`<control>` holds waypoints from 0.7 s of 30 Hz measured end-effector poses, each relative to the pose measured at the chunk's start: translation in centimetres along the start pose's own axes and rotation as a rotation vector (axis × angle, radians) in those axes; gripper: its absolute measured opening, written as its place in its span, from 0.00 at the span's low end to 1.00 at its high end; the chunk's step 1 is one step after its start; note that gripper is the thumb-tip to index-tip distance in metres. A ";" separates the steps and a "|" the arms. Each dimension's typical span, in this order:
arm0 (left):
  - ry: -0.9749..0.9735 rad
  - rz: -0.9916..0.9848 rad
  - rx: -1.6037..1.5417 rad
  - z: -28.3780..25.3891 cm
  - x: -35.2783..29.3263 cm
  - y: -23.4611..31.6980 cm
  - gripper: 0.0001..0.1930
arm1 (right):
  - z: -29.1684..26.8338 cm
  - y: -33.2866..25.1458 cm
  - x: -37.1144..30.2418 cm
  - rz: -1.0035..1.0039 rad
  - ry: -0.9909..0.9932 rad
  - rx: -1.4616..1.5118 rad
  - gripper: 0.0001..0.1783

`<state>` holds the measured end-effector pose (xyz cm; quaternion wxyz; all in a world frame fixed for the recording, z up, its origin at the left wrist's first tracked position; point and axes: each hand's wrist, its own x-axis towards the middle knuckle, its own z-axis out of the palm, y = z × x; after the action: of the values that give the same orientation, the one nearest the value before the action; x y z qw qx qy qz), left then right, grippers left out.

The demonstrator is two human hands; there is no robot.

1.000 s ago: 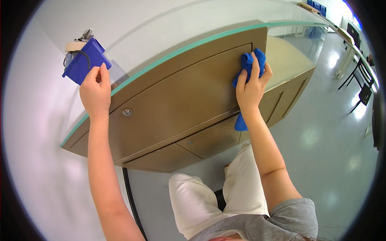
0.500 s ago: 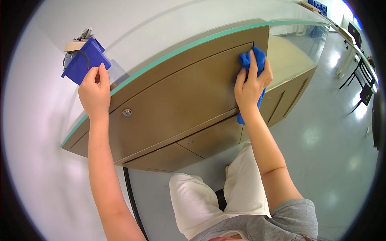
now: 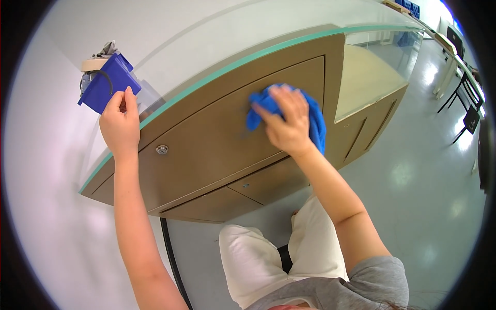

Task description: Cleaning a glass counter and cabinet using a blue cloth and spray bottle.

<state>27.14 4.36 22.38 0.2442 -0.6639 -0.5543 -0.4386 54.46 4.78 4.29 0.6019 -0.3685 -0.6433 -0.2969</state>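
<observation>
A blue cloth (image 3: 317, 114) is bunched under my right hand (image 3: 290, 118), which presses it against the brown front panel (image 3: 222, 124) of a cabinet, right of the panel's middle. Part of the cloth spreads out on both sides of the hand, slightly blurred. My left hand (image 3: 120, 121) is closed in a loose fist, thumb against the curled fingers, and nothing shows in it. It is by the greenish edge of the glass top (image 3: 194, 85), in front of a blue bin (image 3: 111, 80). A round metal lock (image 3: 162, 150) sits in the panel near my left wrist.
Lower cabinet doors (image 3: 268, 181) run beneath the panel. To the right, a glass-sided section holds a pale shelf (image 3: 364, 82). A black cable (image 3: 169, 253) lies at the lower left. Dark chairs (image 3: 467, 111) stand at the far right on the grey floor (image 3: 403, 201).
My right hand has slid the cloth leftward and slightly down across the panel, away from its upper right corner. My left hand has barely moved.
</observation>
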 end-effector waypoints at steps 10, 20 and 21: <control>0.001 -0.008 0.010 -0.1 0.3 0.2 0.17 | 2.2 -0.8 5.7 0.204 0.277 -0.145 0.22; -0.026 -0.015 -0.010 0.1 0.2 -0.4 0.16 | 0.4 0.6 0.1 0.112 0.100 -0.050 0.21; -0.017 0.000 -0.011 0.0 0.2 -0.3 0.16 | 0.2 1.9 1.0 0.224 0.160 -0.094 0.21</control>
<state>26.85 4.54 22.48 0.2358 -0.6691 -0.5538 -0.4358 55.92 6.11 5.13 0.6627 -0.4409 -0.5336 -0.2859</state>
